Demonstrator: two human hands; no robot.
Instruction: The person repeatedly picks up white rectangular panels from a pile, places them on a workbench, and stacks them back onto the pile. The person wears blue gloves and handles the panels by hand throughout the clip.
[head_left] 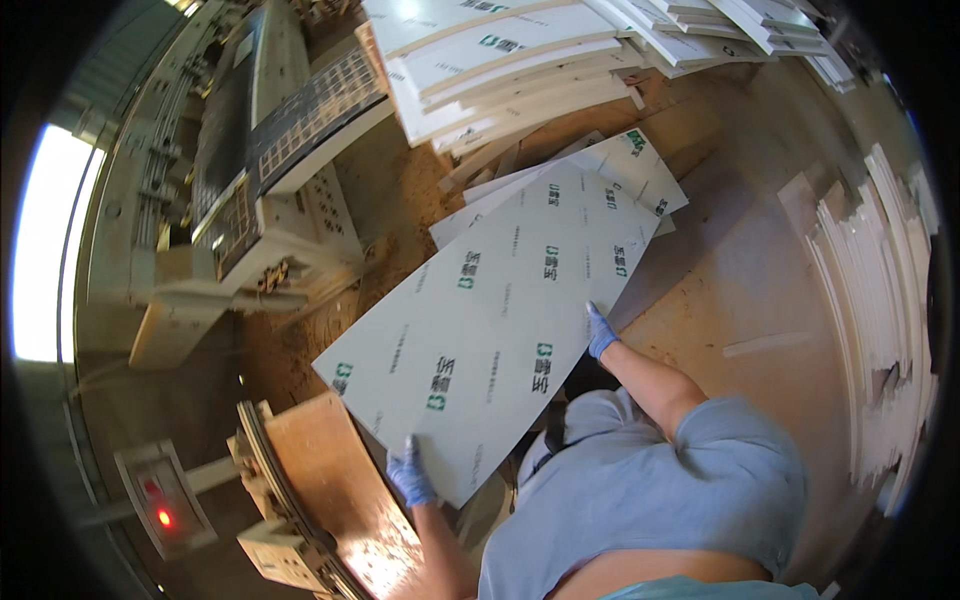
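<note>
A large white board [500, 290] with green and dark printing is tilted across the space before me. My left hand [410, 474], in a blue glove, grips its near left edge, fingers on the top face. At the board's right edge, my right hand [600, 332], gloved too, is closed round the rim with part of the fingers hidden. The far end of this board overlaps another printed white board [640, 165] lying beyond it.
Stacked white panels [500, 60] stand at the far side. A machine with a slotted bed [320, 120] is at the left. Nearer lies a brown wooden surface [320, 450] beside a control box [165, 500] with a red light. White strips [865, 310] are piled at the right.
</note>
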